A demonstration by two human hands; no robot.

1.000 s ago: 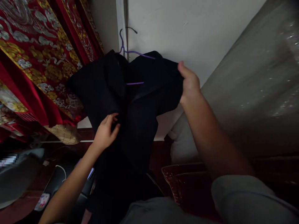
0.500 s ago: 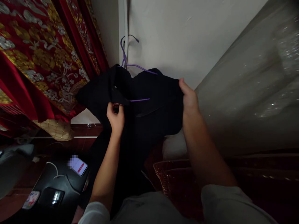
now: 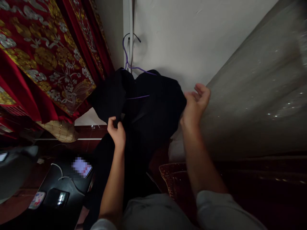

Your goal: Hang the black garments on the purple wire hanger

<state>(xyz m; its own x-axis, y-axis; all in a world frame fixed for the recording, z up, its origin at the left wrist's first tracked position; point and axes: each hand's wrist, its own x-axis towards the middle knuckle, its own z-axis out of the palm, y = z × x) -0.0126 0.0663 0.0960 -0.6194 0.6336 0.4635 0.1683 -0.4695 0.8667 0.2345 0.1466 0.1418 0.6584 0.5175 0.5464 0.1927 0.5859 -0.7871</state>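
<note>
A black shirt (image 3: 155, 108) hangs from a purple hanger (image 3: 139, 69), whose hook is caught on a pale upright pole. The hanger's lower bar shows across the open front of the shirt. My left hand (image 3: 116, 131) pinches the front edge of the shirt on its left side, below the neck opening. At the shirt's right shoulder is my right hand (image 3: 194, 103), its fingers spread and holding nothing. The wrist side of that hand is against the sleeve or very close to it; I cannot tell which.
Red curtains (image 3: 72, 60) with gold and silver embroidery hang at the left. Lower left, a phone (image 3: 82, 167), a white cable (image 3: 61, 176) and a black case-like object (image 3: 56, 198) lie on a dark surface. Greyish plastic sheeting (image 3: 251, 105) covers the right. Glossy dark red furniture (image 3: 177, 175) stands below.
My right hand has let go of the shirt's shoulder and opened. My left hand has moved a little lower with the shirt's front edge, and the shirt's right shoulder has swung inward.
</note>
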